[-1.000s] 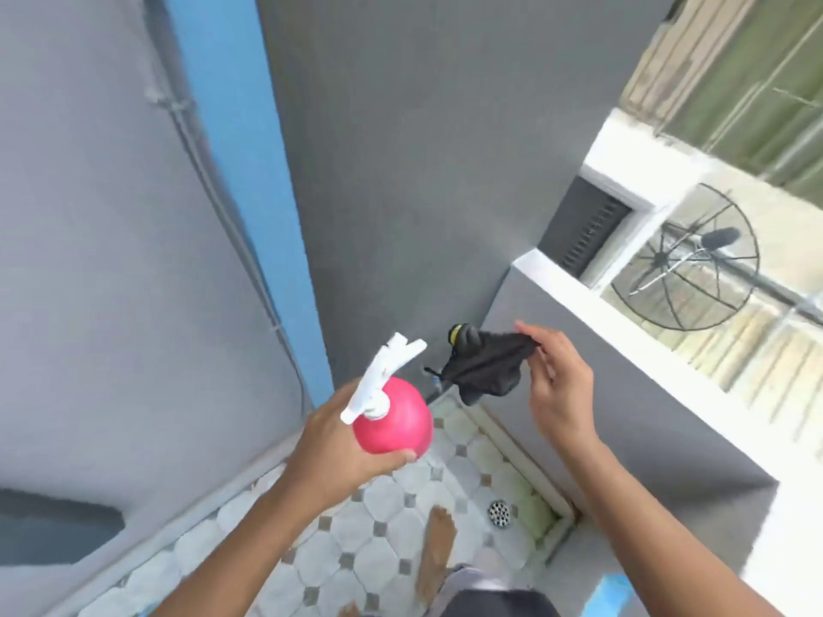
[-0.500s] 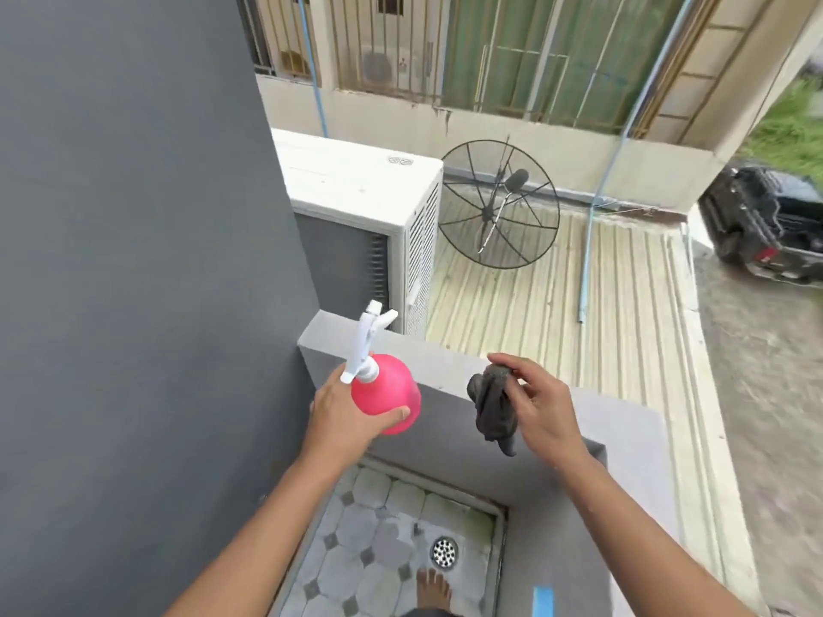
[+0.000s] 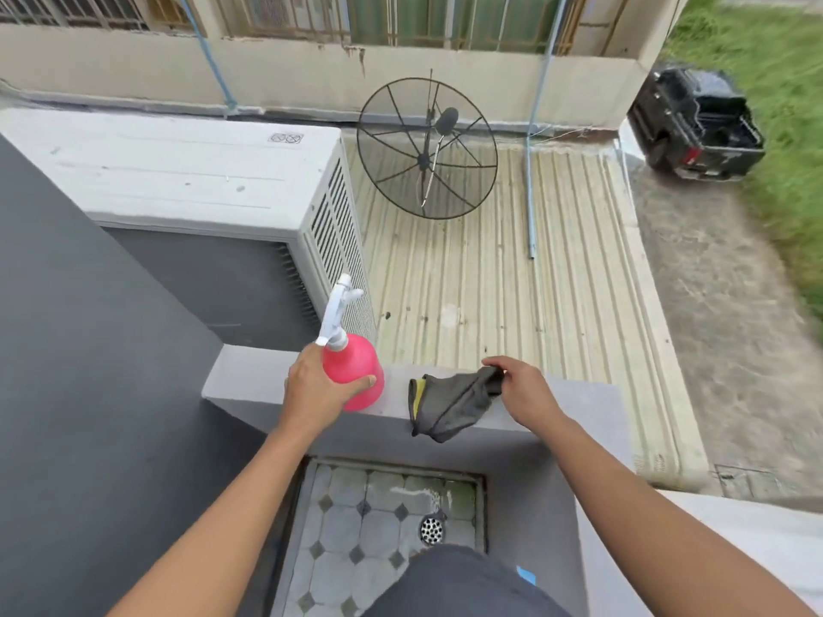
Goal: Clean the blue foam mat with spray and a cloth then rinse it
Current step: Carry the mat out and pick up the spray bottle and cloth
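A pink spray bottle (image 3: pixel 356 371) with a white trigger head stands on top of the grey ledge (image 3: pixel 574 407), and my left hand (image 3: pixel 314 389) is wrapped around its body. Just to the right, a dark grey cloth (image 3: pixel 450 405) with a yellow edge lies draped over the ledge's near edge. My right hand (image 3: pixel 521 389) pinches the cloth's upper right corner. Of the blue foam mat only a small blue corner (image 3: pixel 526 575) shows at the bottom.
A white air-conditioner unit (image 3: pixel 187 171) sits behind the ledge on the left. Beyond lie a corrugated roof (image 3: pixel 490 296) and a black mesh dish (image 3: pixel 425 149). Below me is a tiled floor (image 3: pixel 356 541) with a round drain (image 3: pixel 432 529). A dark grey wall (image 3: pixel 89 394) stands left.
My view swung from the wall to the ledge. Both hands moved forward and down, so the bottle and the cloth now rest on the ledge top instead of hanging in the air.
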Motion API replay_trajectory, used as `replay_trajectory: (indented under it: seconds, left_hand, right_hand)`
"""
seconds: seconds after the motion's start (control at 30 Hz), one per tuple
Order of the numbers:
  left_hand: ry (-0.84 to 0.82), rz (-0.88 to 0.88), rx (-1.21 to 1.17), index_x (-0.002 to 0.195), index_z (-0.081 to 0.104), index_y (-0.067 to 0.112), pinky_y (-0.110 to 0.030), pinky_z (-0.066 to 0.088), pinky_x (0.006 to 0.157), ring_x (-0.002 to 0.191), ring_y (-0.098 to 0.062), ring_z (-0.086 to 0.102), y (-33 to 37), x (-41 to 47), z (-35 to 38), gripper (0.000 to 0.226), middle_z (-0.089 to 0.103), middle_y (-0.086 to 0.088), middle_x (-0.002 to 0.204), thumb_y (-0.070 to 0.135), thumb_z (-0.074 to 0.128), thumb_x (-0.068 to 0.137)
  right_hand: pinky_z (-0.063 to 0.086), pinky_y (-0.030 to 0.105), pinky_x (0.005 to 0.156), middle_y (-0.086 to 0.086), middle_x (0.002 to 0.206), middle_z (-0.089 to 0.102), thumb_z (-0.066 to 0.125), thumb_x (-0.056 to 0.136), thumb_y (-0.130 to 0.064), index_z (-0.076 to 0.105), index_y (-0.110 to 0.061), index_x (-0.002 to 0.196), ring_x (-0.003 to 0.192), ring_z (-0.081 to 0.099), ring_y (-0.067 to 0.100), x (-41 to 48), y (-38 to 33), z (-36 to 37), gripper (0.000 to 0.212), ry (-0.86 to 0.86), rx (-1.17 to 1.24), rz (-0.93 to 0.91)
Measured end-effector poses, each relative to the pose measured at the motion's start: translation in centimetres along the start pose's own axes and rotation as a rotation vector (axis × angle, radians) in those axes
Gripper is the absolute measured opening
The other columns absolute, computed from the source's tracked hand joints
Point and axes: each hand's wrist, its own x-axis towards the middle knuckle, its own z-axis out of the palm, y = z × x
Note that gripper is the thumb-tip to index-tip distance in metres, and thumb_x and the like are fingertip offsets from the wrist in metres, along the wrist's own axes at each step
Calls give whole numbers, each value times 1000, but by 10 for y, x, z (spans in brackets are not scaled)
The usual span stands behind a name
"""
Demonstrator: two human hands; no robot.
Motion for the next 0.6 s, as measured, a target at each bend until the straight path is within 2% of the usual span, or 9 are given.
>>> replay_trajectory:
  seconds: [0.07,0.17,0.2,0.27,0.3,0.37,0.47,0.53,0.6]
  left_hand:
    - [-10,20,36,137,56,21,-47,54,97,118,-27,61,-1,4,1,94,63,2,125,54,96,59]
    - [-43,36,69,141,53,19,-43,50,98,120,-26,58,-2,6,0,94,57,3,126,49,95,64]
    - [-53,37,74,143,52,19,-42,49,98,120,-25,58,-3,7,0,93,56,4,128,49,95,65]
    - [-72,48,80,145,50,20,-41,49,99,121,-25,58,-5,7,-1,93,55,3,133,50,93,68]
    - [-82,61,86,146,49,21,-42,49,100,122,-25,58,-5,6,-2,93,54,3,135,50,92,69]
    - [-95,82,98,148,47,23,-43,50,100,122,-24,59,-5,5,-4,94,52,4,139,52,90,70]
    - [-116,102,116,151,43,26,-44,52,99,121,-25,60,-5,3,-7,97,49,6,142,56,87,71]
    - [-131,111,127,153,41,27,-44,53,98,121,-28,60,-4,3,-9,98,48,5,143,57,86,72]
    - [-142,125,136,153,40,28,-44,53,98,121,-29,60,-4,3,-11,98,47,5,144,59,85,72]
  right_hand:
    - [45,35,104,4,136,59,45,89,6,63,-21,131,127,53,24,5,-4,-1,53,48,-119,25]
    - [35,42,107,-1,138,56,51,91,-9,60,-22,132,131,43,21,7,-35,12,44,190,-234,-135]
    - [33,42,105,-2,136,56,52,94,-18,60,-23,131,129,44,20,9,-46,21,39,161,-289,-184]
    - [33,44,101,-2,131,56,56,96,-34,59,-25,132,125,45,23,14,-64,45,37,-21,-525,-203]
    - [34,46,100,0,128,57,58,95,-38,60,-23,130,122,46,25,17,-69,57,38,-114,-668,-181]
    - [37,44,92,3,116,61,62,94,-30,64,-19,117,114,51,27,22,-77,70,26,-194,-846,-170]
    - [43,37,83,2,103,65,62,92,-16,68,-17,101,101,59,25,24,-86,75,12,-142,-714,-205]
    - [47,36,81,2,105,64,61,92,-14,68,-17,104,101,60,25,27,-91,73,15,-61,-501,-204]
    - [48,39,90,2,119,64,60,95,-17,66,-17,118,113,58,25,26,-90,74,24,56,-337,-220]
